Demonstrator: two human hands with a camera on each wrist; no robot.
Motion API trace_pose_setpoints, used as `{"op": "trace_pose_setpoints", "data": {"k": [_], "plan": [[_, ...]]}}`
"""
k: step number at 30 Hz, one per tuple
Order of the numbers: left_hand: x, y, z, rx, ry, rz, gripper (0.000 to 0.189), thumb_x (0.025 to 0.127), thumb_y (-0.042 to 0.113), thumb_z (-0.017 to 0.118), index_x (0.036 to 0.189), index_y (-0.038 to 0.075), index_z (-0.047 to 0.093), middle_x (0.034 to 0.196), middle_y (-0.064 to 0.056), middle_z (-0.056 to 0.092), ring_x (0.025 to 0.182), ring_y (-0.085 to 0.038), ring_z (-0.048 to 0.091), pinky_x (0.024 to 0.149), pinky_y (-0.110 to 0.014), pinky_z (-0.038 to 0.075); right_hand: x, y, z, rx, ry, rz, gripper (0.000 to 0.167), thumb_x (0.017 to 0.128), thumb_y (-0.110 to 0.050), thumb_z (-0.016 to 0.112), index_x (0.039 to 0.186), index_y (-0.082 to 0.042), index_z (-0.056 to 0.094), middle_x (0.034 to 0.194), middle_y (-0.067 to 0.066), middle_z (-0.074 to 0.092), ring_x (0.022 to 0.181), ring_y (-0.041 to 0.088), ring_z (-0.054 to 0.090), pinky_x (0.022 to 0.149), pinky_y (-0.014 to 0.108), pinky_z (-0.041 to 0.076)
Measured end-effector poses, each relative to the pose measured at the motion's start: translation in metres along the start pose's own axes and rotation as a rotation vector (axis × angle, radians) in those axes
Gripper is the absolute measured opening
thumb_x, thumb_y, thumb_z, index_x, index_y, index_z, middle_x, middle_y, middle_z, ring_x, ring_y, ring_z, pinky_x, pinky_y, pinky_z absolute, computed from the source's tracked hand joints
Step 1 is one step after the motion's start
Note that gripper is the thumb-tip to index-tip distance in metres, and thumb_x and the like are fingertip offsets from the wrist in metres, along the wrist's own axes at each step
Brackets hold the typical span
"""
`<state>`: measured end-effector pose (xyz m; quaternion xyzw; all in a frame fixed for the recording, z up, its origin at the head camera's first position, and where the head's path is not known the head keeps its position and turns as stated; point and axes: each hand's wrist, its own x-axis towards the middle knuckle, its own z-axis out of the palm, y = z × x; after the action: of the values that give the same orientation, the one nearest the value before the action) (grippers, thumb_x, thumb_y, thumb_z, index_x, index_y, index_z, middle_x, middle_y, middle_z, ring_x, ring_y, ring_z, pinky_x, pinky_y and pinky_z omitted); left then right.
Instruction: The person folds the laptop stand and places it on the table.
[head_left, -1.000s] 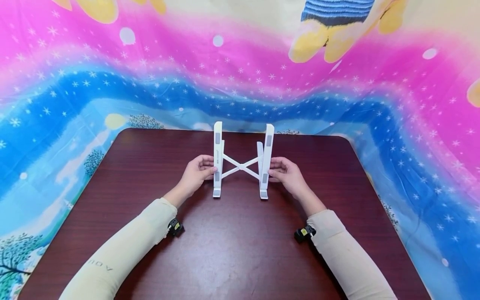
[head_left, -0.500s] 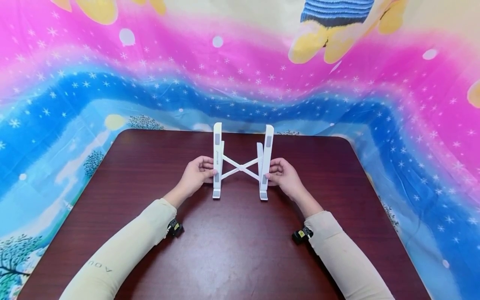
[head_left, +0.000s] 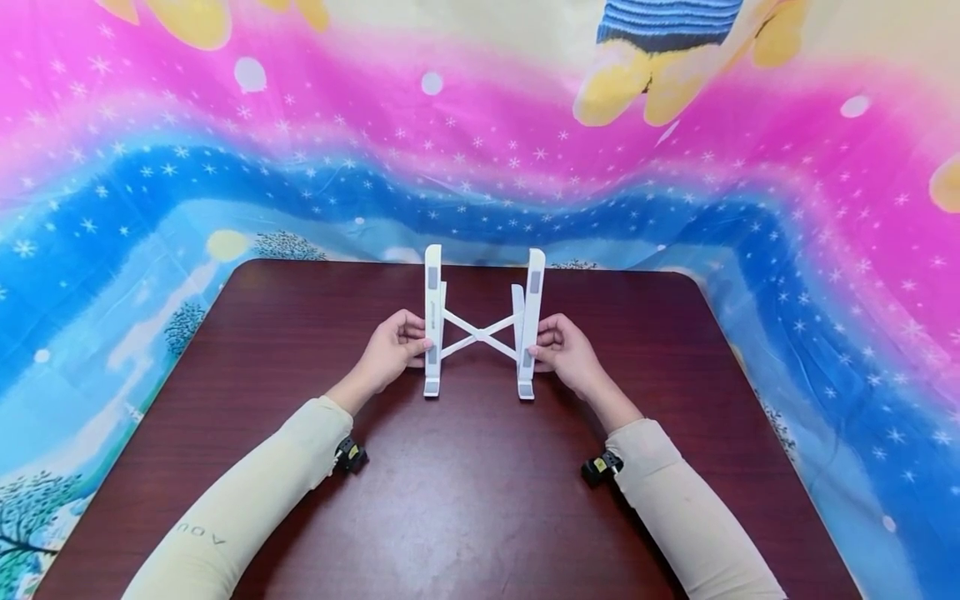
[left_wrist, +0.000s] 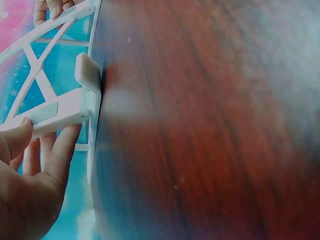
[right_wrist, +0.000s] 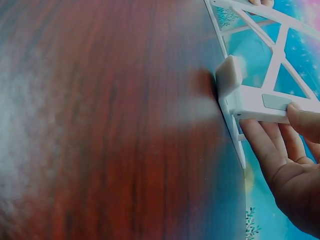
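Observation:
A white folding laptop stand (head_left: 480,334) stands unfolded on the table, its two side rails joined by crossed bars. My left hand (head_left: 390,346) pinches the left rail, thumb on the front face over a grey pad (left_wrist: 45,114) and fingers beneath, as the left wrist view shows. On the other side, my right hand (head_left: 566,348) grips the right rail the same way; its thumb lies at the end of a grey pad (right_wrist: 276,102) in the right wrist view. Small upturned lips (left_wrist: 88,71) finish the rails' near ends. The fingertips behind the rails are partly hidden.
The dark red-brown wooden table (head_left: 480,500) has rounded far corners. A colourful printed cloth (head_left: 480,150) hangs behind it and along both sides. Each wrist carries a small black camera (head_left: 351,456) beside a cream sleeve (head_left: 255,492).
My right hand has shifted slightly left, its thumb coming onto the front of the right rail. The left hand keeps its hold, and the stand stays practically in place.

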<state>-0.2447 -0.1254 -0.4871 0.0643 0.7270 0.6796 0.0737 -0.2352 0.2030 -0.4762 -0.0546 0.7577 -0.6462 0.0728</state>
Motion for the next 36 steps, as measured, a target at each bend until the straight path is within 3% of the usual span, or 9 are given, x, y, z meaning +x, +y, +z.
{"op": "trace_pose_setpoints", "data": {"k": [9,22,36], "plan": [[-0.0014,0.0007,-0.0005,0.031,-0.006,0.007,0.027,0.097,-0.002,0.067,0.12,-0.004,0.053,0.107,-0.017,0.06,0.096,-0.032,0.069,0.079,-0.053,0.062,0.0007,0.0014,0.0012,0.02,-0.008,0.007,0.034,0.094,0.011,0.065,0.123,0.002,0.049,0.101,0.02,0.063,0.088,0.025,0.07,0.079,0.055,0.061],[0.0007,0.0006,0.0001,0.024,0.007,0.028,0.024,0.095,-0.004,0.069,0.115,-0.002,0.056,0.101,-0.014,0.063,0.085,-0.02,0.071,0.072,-0.048,0.063,0.0008,0.0016,-0.0001,0.051,0.014,0.014,0.035,0.093,0.011,0.066,0.122,0.0,0.051,0.1,0.018,0.063,0.087,0.023,0.07,0.078,0.053,0.062],[0.002,0.0024,0.0043,0.014,0.0,0.02,0.026,0.095,-0.003,0.069,0.116,-0.005,0.055,0.104,-0.018,0.061,0.091,-0.028,0.071,0.076,-0.052,0.062,0.0027,0.0048,0.0006,0.065,0.01,0.01,0.036,0.094,0.009,0.067,0.125,0.0,0.052,0.103,0.02,0.064,0.087,0.022,0.071,0.078,0.052,0.062]]}}
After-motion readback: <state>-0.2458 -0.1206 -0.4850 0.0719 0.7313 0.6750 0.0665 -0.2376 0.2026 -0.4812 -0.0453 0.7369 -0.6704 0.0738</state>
